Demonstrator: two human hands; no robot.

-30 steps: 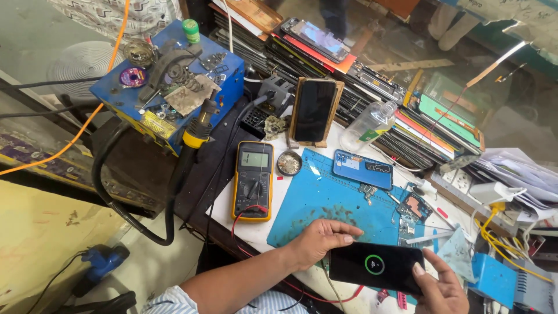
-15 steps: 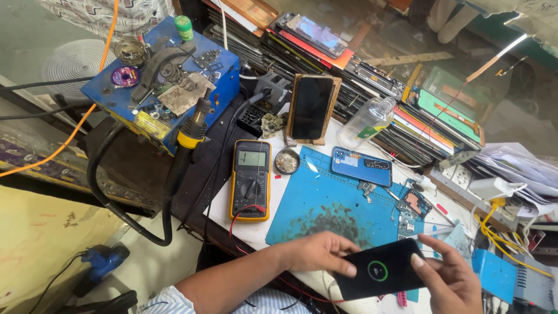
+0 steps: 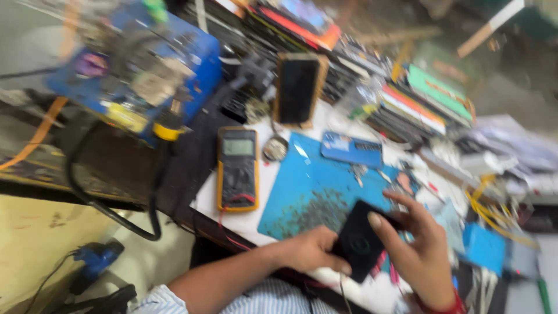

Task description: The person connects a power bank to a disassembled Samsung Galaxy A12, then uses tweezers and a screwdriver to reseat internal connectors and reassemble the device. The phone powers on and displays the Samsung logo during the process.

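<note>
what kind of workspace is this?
Most likely a phone or small-electronics repair bench: a yellow multimeter beside a blue work mat, a blue bench unit with cables, and both hands holding a black phone with its screen lit.

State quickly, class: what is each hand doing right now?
Left hand: closed on the lower edge of the black phone.
Right hand: holding the same phone from the other side, thumb on its face.

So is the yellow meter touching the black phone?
Apart. The head view shows the yellow meter lying left of the blue mat, well clear of the black phone.
</note>
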